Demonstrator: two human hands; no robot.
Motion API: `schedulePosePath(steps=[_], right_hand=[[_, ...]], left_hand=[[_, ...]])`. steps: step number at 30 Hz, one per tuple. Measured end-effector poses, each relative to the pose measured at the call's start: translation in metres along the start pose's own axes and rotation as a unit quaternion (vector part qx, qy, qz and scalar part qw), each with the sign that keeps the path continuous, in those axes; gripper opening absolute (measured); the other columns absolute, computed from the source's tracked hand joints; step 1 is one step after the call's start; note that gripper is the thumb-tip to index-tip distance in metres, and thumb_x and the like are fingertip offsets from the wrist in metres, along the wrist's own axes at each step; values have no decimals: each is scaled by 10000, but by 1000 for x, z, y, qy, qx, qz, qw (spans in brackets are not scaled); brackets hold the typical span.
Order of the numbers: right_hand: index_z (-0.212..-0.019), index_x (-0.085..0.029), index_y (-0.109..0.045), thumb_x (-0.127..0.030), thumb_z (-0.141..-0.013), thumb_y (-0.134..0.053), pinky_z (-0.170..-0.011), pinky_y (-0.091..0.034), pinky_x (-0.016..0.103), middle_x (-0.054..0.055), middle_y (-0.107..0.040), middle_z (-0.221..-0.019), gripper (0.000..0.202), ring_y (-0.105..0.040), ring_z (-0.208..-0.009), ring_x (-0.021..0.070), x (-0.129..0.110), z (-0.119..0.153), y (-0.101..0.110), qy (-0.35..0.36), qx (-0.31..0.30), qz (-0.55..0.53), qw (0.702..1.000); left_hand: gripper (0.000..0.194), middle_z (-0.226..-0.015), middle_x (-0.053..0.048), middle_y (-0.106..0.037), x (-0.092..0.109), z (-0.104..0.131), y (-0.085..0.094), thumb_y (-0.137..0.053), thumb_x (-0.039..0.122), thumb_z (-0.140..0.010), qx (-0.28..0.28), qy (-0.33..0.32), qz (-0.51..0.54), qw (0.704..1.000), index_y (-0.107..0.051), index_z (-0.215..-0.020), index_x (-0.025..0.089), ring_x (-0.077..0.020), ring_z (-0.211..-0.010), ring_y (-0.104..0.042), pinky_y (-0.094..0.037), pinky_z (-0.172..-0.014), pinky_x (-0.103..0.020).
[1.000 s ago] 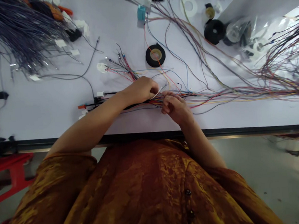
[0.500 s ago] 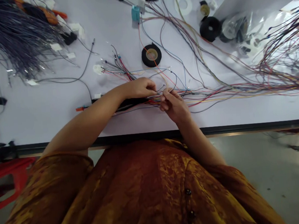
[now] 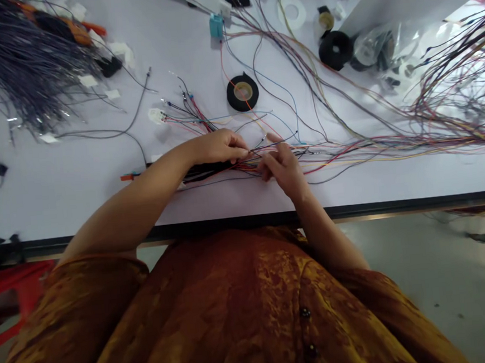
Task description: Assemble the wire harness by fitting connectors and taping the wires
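My left hand [image 3: 219, 146] lies over the wire bundle, thumb and forefinger pinched on a thin dark wire [image 3: 253, 151]. Just to its right, my right hand [image 3: 285, 168] has its forefinger raised apart, while its thumb and other fingers are curled together where a wire reaches them. The wire bundle [image 3: 349, 149] of red, yellow, black and blue strands runs under both hands. Black sleeving [image 3: 208, 169] covers its left part. A white round connector [image 3: 157, 116] with thin wires lies beyond my left hand. Behind the hands sits a black tape roll [image 3: 243, 92].
At the far left is a heap of dark wires [image 3: 27, 70] with bright terminals. A light-blue connector [image 3: 215, 25] stands at the back. Another black tape roll [image 3: 336, 50] and a clear plastic bag [image 3: 377, 48] lie at the right. The table's dark edge [image 3: 237, 223] runs before my body.
My right forefinger has lifted away from the thumb, and the pale strand between my hands no longer shows. A dark wire now crosses there. The view has shifted slightly.
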State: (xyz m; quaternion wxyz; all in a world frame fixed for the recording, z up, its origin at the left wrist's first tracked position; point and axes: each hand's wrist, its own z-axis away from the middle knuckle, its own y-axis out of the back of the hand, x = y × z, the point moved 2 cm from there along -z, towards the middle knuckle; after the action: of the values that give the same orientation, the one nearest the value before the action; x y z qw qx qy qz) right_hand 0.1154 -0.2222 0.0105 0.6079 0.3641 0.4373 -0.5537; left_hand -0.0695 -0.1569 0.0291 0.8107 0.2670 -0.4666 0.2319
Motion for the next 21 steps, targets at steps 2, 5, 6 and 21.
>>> schedulePosePath(steps=[2,5,6,21], right_hand=[[-1113,-215,-539,-388,-844,-650,-390,-407,207,-53,-628,-683,338,-526,-422,75,4,-2,4,-3,-7,50,999],[-1051,-213,-541,-373,-846,-630,-385,-409,223,-24,-648,-767,275,-535,-422,75,9,-2,8,0,8,59,998],[-1058,-214,-536,-367,-845,-626,-394,-416,224,-21,-655,-786,278,-539,-426,75,9,-1,8,0,12,50,999],[-935,-216,-550,-319,-796,-668,-398,-453,228,-16,-700,-774,210,-583,-427,93,6,-3,7,-75,36,-49,995]], left_hand=[[166,-628,-8,-609,0,7,-4,-620,300,-756,59,-22,-5,998,-714,-745,164,-126,-590,-557,-412,-571,-240],[210,-635,-7,-596,-10,18,-11,-584,315,-787,165,-27,29,986,-700,-811,141,-108,-587,-533,-406,-572,-225],[230,-631,-8,-588,-15,21,-13,-573,330,-800,188,-18,60,980,-692,-826,135,-101,-570,-517,-398,-559,-222],[244,-528,31,-458,-33,49,-15,-506,393,-888,407,-4,215,888,-618,-803,194,-97,-434,-392,-260,-412,-229]])
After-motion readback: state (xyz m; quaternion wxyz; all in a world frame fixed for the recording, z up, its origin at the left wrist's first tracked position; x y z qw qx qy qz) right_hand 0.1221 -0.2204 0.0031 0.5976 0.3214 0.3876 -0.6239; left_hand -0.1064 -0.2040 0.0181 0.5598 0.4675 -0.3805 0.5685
